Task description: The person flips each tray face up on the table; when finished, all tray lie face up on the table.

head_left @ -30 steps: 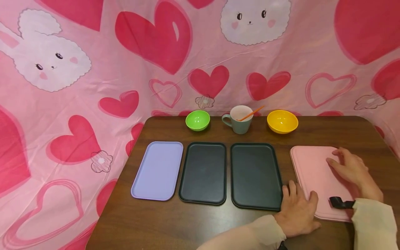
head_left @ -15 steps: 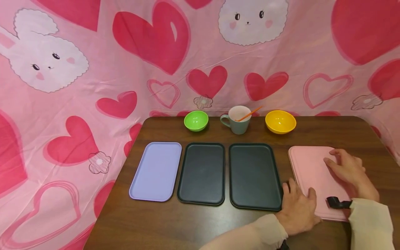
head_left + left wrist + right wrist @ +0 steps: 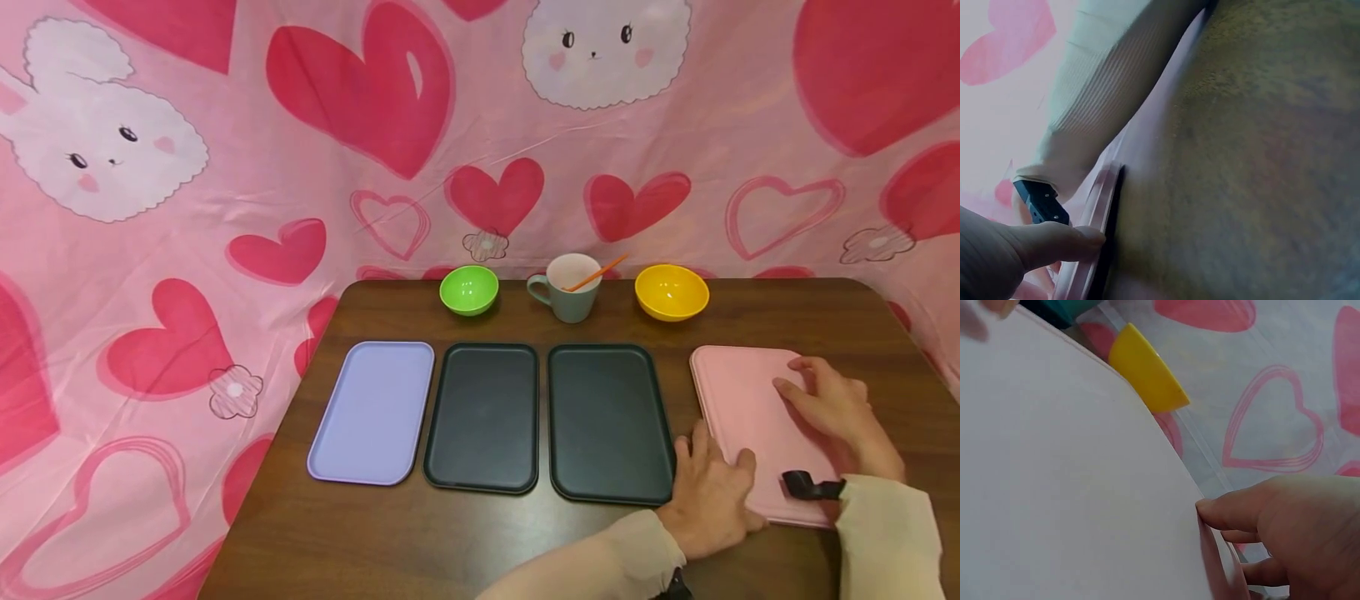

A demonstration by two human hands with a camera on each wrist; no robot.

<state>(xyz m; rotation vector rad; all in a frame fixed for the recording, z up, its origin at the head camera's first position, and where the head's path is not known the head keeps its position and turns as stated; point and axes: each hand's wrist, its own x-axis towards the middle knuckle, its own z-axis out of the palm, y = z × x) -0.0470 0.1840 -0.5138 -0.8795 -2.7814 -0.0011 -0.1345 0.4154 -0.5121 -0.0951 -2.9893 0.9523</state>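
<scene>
A pink rectangular tray (image 3: 750,408) lies at the right of the table. My left hand (image 3: 708,500) grips it at its near left corner, fingers along the left side and thumb by the front edge. In the left wrist view the thumb (image 3: 1066,242) presses on the pink rim (image 3: 1094,206), which has a dark strip beneath it. On the far right side my right hand (image 3: 836,408) holds the tray's edge. The right wrist view shows that thumb and fingers pinching the rim; the tray (image 3: 1079,462) looks pale there. Parts of both hands' fingers are hidden.
Left of the pink tray lie two black trays (image 3: 609,421) (image 3: 483,417) and a lavender tray (image 3: 372,412) in a row. Behind them stand a green bowl (image 3: 469,292), a grey-green mug (image 3: 573,302) with an orange stick (image 3: 600,271), and a yellow bowl (image 3: 671,293).
The pink tray has shifted slightly away from me, with both hands staying on it. The whole head view has drifted a little; the other trays, bowls and mug stay in place.
</scene>
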